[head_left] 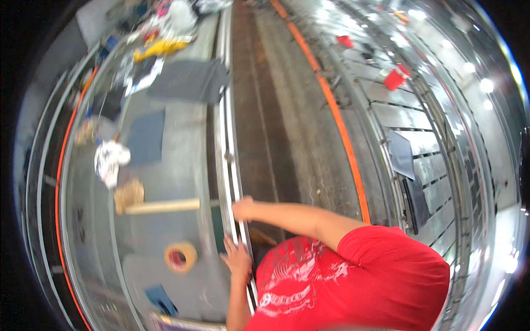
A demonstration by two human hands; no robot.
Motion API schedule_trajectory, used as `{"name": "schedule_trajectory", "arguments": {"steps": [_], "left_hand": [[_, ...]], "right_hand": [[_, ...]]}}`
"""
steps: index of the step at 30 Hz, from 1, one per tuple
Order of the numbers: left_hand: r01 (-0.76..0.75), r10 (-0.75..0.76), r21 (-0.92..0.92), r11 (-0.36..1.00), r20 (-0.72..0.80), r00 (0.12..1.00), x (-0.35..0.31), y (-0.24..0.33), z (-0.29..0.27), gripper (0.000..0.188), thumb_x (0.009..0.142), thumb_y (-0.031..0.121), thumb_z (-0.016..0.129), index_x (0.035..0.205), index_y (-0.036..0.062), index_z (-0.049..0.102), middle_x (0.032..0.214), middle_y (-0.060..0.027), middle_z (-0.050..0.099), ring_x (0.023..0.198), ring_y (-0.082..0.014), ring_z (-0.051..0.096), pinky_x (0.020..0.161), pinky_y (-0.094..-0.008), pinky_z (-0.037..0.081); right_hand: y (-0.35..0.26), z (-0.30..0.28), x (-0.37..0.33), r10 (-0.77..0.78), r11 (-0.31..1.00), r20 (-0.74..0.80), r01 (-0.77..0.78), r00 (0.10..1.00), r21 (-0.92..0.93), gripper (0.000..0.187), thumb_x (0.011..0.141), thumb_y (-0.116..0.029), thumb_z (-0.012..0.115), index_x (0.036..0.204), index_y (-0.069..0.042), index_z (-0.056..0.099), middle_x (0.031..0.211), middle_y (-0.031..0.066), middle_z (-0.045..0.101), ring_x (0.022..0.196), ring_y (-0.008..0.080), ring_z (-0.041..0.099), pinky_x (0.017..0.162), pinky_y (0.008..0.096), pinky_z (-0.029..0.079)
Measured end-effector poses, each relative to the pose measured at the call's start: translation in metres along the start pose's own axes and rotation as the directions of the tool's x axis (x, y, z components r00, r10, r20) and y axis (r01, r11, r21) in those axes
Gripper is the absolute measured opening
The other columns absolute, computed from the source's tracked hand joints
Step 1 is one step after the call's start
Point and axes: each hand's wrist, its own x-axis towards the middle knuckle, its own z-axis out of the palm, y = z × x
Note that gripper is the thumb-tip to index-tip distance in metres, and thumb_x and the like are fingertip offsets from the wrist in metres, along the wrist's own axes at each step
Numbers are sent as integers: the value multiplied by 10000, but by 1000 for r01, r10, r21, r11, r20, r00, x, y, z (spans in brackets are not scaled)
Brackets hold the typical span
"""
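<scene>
Both hands are at the near rail [227,160] of the long grey table. My right hand [243,209] is closed at the rail, and whatever its fingers may hold is hidden. Closer to my body, my left hand [237,258] rests on the rail with its fingers apart. A dark green strip [218,227] lies on the table beside both hands. To their left is a roll of tan tape [189,257]. Beyond the roll, a pale wooden stick [165,206] lies against a tan block [129,196]. A small blue cloth [160,299] lies nearer the lower edge.
Grey fabric [190,81] reaches the rail farther up the table, near a blue-grey fabric panel [147,138] and a crumpled white cloth [112,162]. A yellow cloth [160,48] lies among piled items. An aisle with an orange line [339,118] separates this table from another table [398,114].
</scene>
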Motion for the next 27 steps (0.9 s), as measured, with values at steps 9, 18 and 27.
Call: {"name": "schedule_trajectory", "arguments": {"steps": [9,18,27], "left_hand": [[-109,122,103,989,-131,984,5,-3,22,470,990,288,476,1431,126,490,1626,-234,139,1438,-420,312,1010,-680,375],[-145,141,5,989,-255,957,-1,-4,32,464,928,272,567,1364,115,556,1587,-267,228,1377,-424,403,1004,-653,392],[-304,150,-236,923,-507,849,9,1,22,492,861,208,669,1317,52,574,1440,-260,465,1280,-423,478,1033,-513,396]], "right_hand": [[18,20,24,100,824,325,-261,940,503,235,898,-77,516,916,-60,749,870,59,766,791,182,742,653,356,589],[15,0,6,118,832,188,-201,975,517,126,785,-66,657,850,-11,749,809,92,757,669,188,735,602,330,591],[65,-4,5,113,290,284,-305,952,907,65,807,-181,684,781,-123,697,726,-28,683,805,209,739,678,354,579]]}}
